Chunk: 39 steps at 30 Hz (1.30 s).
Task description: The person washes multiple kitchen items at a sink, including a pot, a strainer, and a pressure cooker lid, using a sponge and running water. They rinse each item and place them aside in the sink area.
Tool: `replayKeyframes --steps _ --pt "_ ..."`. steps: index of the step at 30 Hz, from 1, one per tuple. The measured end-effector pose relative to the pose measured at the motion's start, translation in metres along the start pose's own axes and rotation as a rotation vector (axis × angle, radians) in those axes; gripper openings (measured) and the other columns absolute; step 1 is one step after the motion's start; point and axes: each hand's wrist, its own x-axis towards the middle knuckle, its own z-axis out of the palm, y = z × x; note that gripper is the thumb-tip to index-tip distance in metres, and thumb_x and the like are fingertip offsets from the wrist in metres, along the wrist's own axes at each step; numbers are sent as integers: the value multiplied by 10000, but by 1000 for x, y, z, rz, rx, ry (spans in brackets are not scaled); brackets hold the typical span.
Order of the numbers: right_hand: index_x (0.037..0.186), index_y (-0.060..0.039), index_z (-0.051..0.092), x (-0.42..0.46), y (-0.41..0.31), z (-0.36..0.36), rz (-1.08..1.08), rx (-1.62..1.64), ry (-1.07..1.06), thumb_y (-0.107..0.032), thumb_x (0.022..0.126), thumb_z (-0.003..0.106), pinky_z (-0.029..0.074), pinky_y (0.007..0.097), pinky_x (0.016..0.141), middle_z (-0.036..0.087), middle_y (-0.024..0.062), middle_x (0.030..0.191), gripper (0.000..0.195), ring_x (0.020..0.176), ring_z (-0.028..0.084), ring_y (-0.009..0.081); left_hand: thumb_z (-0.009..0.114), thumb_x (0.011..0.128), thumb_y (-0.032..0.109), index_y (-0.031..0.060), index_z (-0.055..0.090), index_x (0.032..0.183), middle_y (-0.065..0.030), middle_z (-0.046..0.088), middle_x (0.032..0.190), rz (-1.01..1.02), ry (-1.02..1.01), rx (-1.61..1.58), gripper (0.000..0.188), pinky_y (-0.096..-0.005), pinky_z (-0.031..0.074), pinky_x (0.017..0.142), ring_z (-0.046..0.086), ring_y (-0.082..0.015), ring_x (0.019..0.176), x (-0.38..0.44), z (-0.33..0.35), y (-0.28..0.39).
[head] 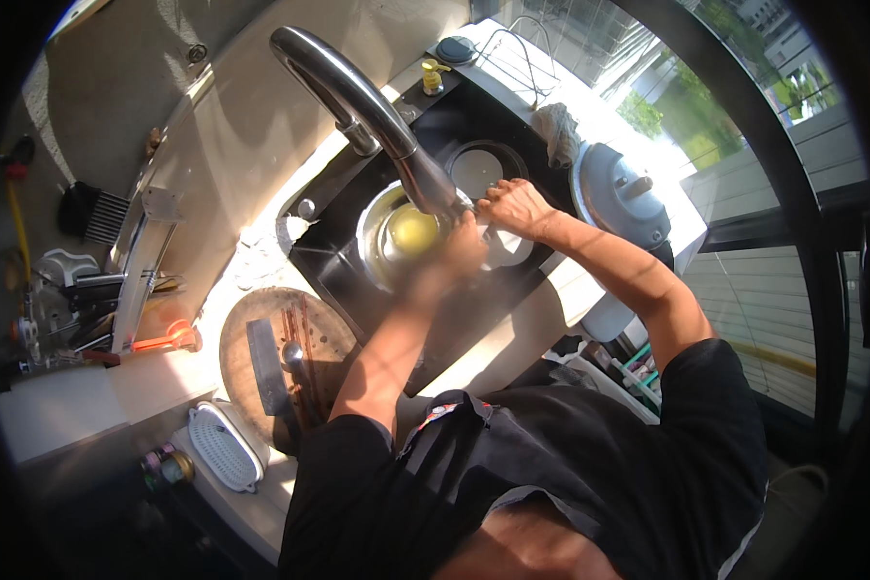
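My left hand (467,250), blurred, is just under the spray head of the metal faucet (377,101). Close to its right, my right hand (515,208) has its fingers curled, at the faucet's tip. What lies between the fingers is too small and blurred to tell. Below them is a black sink (333,264). A metal bowl (366,232) sits in it to the left of my left hand, with something round and yellow (412,229) inside. Under my right wrist a white dish (513,250) shows in part. A round vessel (477,168) with pale contents stands behind my right hand.
A cleaver (267,366), chopsticks (306,333) and a spoon (293,354) lie on a round wooden board (239,355) at left. A yellow pump bottle (432,76) stands behind the sink. At right are a crumpled cloth (557,134) and a pressure-cooker lid (616,185). Near lower left: a white basket (221,449).
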Motion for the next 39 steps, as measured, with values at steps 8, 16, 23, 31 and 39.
replayKeyframes --steps 8,16,23,31,39 --pt "713 -101 656 -38 31 44 379 42 -434 -128 647 660 515 344 597 657 124 725 72 720 660 260 489 739 96 -8 516 1131 -253 554 1094 -529 71 121 407 -399 383 938 505 -374 1066 -6 -48 -93" --pt "872 -92 685 -40 21 97 707 86 -720 -157 753 567 519 358 689 666 120 888 180 846 652 243 534 792 252 -67 397 1228 -254 415 1243 -525 149 120 558 -415 307 1014 373 -378 1198 20 -22 -115" --pt "738 -61 600 -46 25 67 368 234 -154 -122 771 512 492 415 524 632 154 719 112 681 640 299 491 805 363 -13 536 1070 -209 527 1082 -411 426 77 462 -479 385 887 467 -381 1078 15 26 -168" --pt "735 -45 492 -40 -10 4 495 307 213 -56 681 570 458 390 472 534 117 606 95 568 573 304 458 906 300 27 520 1141 -116 490 1222 -148 -165 -55 366 -376 302 1008 421 -256 1177 25 -56 -51" --pt "822 -52 476 -49 -31 -2 656 385 150 -101 692 620 469 415 580 547 119 719 200 692 577 315 489 800 93 55 467 1197 -251 468 1158 105 -11 993 399 -402 474 806 496 -366 1044 4 -62 -114"
